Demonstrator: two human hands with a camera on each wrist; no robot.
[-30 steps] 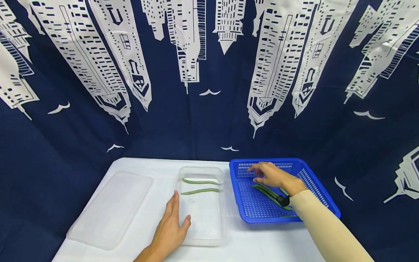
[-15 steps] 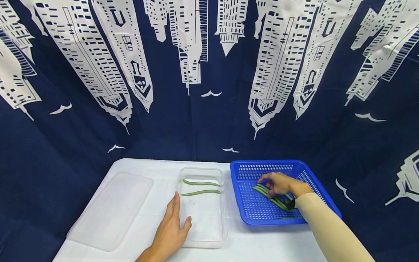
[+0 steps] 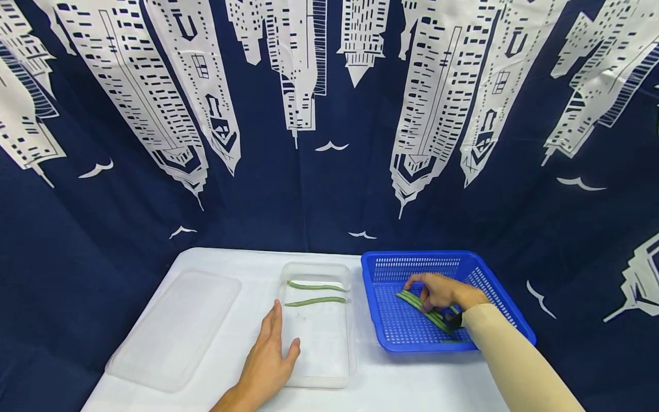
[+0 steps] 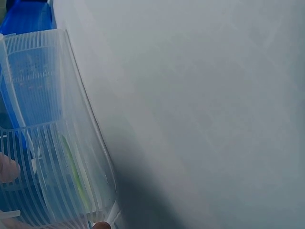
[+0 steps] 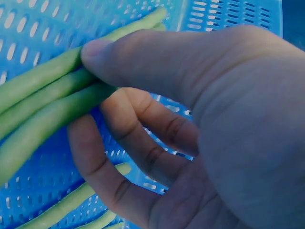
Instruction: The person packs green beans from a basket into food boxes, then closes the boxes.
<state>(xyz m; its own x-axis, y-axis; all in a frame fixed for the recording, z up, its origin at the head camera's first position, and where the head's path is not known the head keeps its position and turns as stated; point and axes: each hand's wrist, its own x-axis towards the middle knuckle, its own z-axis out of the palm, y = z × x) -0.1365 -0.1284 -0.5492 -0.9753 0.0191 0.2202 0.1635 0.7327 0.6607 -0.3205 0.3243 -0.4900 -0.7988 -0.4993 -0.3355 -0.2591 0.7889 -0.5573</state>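
Note:
My right hand (image 3: 441, 290) is down in the blue plastic basket (image 3: 378, 326). In the right wrist view its thumb and curled fingers pinch a few green beans (image 5: 45, 90) lying side by side, and more beans (image 5: 62, 207) lie below on the basket floor. Straight-fingered, my left hand (image 3: 265, 356) touches the left wall of a clear plastic container (image 3: 321, 382), thumb over the near part. Two green beans (image 3: 315, 301) lie crosswise inside, toward the far end. The left wrist view shows mostly tabletop and the container's ribbed wall (image 4: 33, 86), with one fingertip at the bottom.
A flat translucent lid (image 3: 175, 332) lies on the white table (image 3: 257, 274) at the left. The basket stands to the right of the container, a small gap between them. Behind the table hangs a dark blue cloth (image 3: 304, 200) printed with white buildings.
From above the basket, my right hand has come down and toward the near side, onto the beans, and its fingers have closed round some. The left hand stays by the container.

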